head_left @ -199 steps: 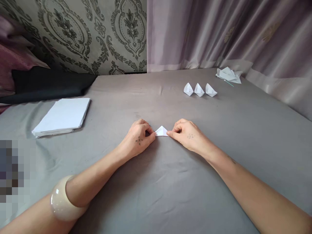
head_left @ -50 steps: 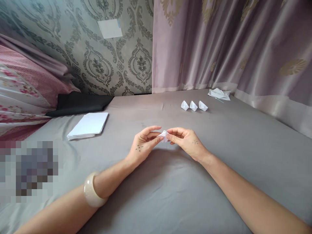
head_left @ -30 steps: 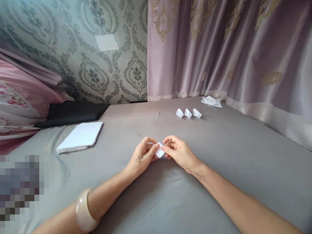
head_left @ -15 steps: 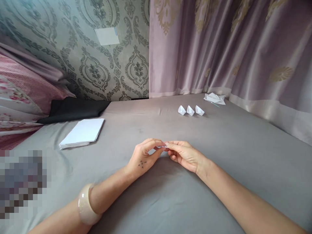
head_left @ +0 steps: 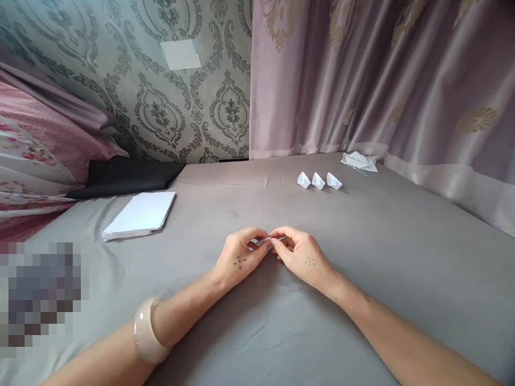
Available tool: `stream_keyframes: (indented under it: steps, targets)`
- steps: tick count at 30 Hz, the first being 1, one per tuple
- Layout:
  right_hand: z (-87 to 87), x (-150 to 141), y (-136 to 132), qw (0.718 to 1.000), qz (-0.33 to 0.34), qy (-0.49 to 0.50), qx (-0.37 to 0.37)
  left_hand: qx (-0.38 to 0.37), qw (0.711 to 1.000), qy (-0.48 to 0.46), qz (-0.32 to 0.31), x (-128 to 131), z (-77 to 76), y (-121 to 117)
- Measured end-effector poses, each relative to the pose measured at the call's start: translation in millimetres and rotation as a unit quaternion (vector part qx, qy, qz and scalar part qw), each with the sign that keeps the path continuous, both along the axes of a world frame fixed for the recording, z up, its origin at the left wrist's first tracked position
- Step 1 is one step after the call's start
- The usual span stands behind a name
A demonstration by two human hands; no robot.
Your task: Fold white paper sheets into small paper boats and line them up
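Between my two hands is a small folded piece of white paper (head_left: 263,241), mostly hidden by the fingers. My left hand (head_left: 243,252) pinches it from the left with thumb and fingers. From the right, my right hand (head_left: 300,252) pinches it too, and the fingertips of both hands meet over it. They are low over the grey sheet (head_left: 249,327); whether they touch it I cannot tell. Beyond the right hand, three small folded white paper boats (head_left: 318,181) stand side by side in a row.
A stack of white paper (head_left: 140,214) lies to the left. Behind it is a folded black cloth (head_left: 129,176). At the back right, near the curtain (head_left: 314,75), are folded white papers (head_left: 359,160) and a thin pale stick (head_left: 360,171). A blurred-out object (head_left: 44,292) lies front left.
My right hand has turned so that its back faces up, its fingers now curled over the paper. My left hand keeps its pinch. The whole view has shifted slightly.
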State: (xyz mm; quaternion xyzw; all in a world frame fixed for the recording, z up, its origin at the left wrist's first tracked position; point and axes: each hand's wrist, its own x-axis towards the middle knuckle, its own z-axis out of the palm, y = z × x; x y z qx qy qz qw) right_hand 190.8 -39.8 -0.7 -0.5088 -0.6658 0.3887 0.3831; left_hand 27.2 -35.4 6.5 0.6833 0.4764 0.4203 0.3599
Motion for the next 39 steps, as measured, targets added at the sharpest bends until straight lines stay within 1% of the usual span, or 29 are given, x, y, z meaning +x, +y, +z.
stream_keyframes:
  steps: [2, 5, 7, 15, 22, 28, 33, 36, 39]
  targets:
    - [1.9, -1, 0, 1.0, -0.007, -0.016, 0.018, 0.028, 1.0, 0.006, 0.0, 0, -1.2, 1]
    - [6.2, -2, 0, 0.999, -0.01, -0.026, 0.04, 0.072, 0.997, 0.039, 0.003, -2, -2.8, 3]
    - [7.7, -4, 1, 0.998, -0.012, -0.026, 0.05, 0.084, 0.995, 0.063, 0.005, -2, -3.1, 3]
    - [3.6, -5, 2, 0.996, -0.023, -0.033, 0.076, 0.072, 0.992, 0.099, 0.005, -1, 1.4, 1]
    - [5.9, -7, 0, 0.994, -0.034, -0.042, 0.099, 0.062, 0.993, 0.102, -0.001, -2, 3.4, -1]
    - [9.6, -6, -3, 0.994, -0.046, -0.052, 0.088, 0.045, 0.993, 0.108, -0.001, -2, 3.6, -4]
    - [12.9, -2, -6, 0.995, -0.041, -0.065, 0.059, 0.035, 0.993, 0.113, -0.009, -6, 0.9, -4]
    - [11.9, 1, -6, 0.995, -0.035, -0.087, 0.041, 0.027, 0.993, 0.115, -0.01, -8, 1.6, -5]
    - [8.5, 4, -5, 0.992, -0.009, -0.102, 0.069, 0.016, 0.993, 0.118, -0.017, -9, 3.5, -6]
